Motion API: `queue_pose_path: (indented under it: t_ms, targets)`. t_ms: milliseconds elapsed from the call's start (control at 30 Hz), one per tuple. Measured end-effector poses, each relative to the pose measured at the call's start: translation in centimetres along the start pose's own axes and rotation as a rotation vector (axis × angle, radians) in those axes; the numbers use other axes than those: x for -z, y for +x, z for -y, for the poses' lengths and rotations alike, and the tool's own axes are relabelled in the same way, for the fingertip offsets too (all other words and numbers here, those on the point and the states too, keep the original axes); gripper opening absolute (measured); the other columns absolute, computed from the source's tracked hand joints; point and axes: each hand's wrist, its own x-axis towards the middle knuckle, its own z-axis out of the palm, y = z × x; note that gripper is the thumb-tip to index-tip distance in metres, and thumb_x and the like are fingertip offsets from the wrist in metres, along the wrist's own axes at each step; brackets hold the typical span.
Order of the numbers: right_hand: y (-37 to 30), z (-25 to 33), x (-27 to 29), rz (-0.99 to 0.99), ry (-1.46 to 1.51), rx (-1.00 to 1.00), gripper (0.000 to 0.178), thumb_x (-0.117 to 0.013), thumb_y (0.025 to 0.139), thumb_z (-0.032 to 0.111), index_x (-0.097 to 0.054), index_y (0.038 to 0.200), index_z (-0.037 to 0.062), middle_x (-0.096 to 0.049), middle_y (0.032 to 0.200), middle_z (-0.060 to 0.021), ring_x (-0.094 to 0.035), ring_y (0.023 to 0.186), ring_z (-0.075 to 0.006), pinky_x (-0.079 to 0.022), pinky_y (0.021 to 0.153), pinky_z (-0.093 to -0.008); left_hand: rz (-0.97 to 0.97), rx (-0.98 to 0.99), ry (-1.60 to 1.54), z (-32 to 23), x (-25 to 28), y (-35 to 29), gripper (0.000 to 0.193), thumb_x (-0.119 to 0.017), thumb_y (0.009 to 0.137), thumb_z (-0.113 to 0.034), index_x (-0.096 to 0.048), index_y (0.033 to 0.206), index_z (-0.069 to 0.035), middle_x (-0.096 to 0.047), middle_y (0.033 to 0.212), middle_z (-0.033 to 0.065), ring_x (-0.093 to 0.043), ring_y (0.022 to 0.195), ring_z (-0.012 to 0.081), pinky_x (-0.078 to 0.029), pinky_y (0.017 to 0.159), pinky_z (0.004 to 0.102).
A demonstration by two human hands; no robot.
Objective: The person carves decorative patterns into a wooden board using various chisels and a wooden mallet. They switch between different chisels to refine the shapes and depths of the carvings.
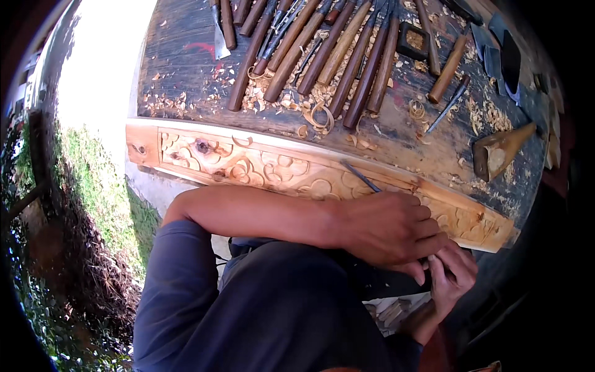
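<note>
A carved wooden board (273, 168) with flower and leaf relief lies along the near edge of the workbench. Over its right half, my left hand (396, 229) is closed around a slim carving chisel (361, 176). The chisel's metal shank slants out toward the far left, its tip at the carved surface; its handle is hidden under my hand. My right hand (455, 273) is curled at the near right, its fingers against those of my left hand and roughly in line with the chisel. What my right fingers close on is hidden.
Several wooden-handled chisels (344, 43) lie in a row across the dark workbench (180, 65) among curled shavings. A small black square box (413, 41), a loose gouge (449, 104) and a wooden mallet (502, 150) lie farther right. Sunlit grass (93, 180) is at the left.
</note>
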Motion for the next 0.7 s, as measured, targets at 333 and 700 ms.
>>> queue_pose_path:
  t_ms: [333, 700]
  targets:
    - [0.6, -0.1, -0.2, -0.019, 0.099, -0.124, 0.026, -0.083, 0.077, -0.017, -0.080, 0.101, -0.0079, -0.080, 0.102, -0.0232, -0.072, 0.064, -0.0180, -0.056, 0.058, -0.0284, 0.000, 0.026, 0.033, 0.3, -0.1, 0.0, 0.064, -0.071, 0.094, -0.056, -0.066, 0.122, 0.001, -0.063, 0.094, 0.0067, -0.066, 0.082, 0.0252, -0.054, 0.070, 0.0392]
    - [2.7, -0.4, -1.4, 0.021, 0.037, -0.011, 0.023, -0.084, 0.075, -0.013, -0.080, 0.097, -0.0074, -0.080, 0.098, -0.0198, -0.070, 0.062, -0.0187, -0.053, 0.058, -0.0292, 0.011, 0.107, 0.104, -0.1, 1.0, -0.7, 0.064, -0.073, 0.093, -0.056, -0.067, 0.125, -0.001, -0.063, 0.092, 0.0056, -0.066, 0.080, 0.0237, -0.055, 0.069, 0.0381]
